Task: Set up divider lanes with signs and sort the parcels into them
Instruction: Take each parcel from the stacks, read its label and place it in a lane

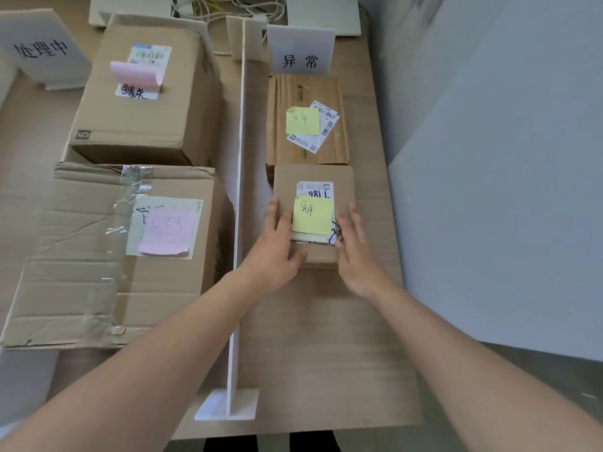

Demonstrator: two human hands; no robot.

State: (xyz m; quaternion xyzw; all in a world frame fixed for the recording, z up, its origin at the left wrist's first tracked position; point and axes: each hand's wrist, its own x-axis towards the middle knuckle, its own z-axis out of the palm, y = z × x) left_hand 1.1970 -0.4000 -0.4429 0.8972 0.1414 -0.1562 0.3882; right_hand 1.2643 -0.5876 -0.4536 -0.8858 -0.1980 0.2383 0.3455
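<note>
1. My left hand (277, 252) has its fingers spread flat on the small parcel (313, 216), thumb hooked at its near edge.
2. My right hand (357, 252) lies flat against that parcel's right side, fingers straight.
3. The small parcel sits on the tabletop (326, 353) right of the white divider (237, 223), yellow note (312, 215) on top.
4. Just beyond it in the same lane: another parcel (306, 120), then the sign (301, 50).
5. Left of the divider: two big boxes (143, 96).

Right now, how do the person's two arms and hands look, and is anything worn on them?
Both arms are bare from forearm to fingertips. The left hand and right hand carry no glove, ring, watch or bracelet that I can see. No sleeve is in view.
</note>
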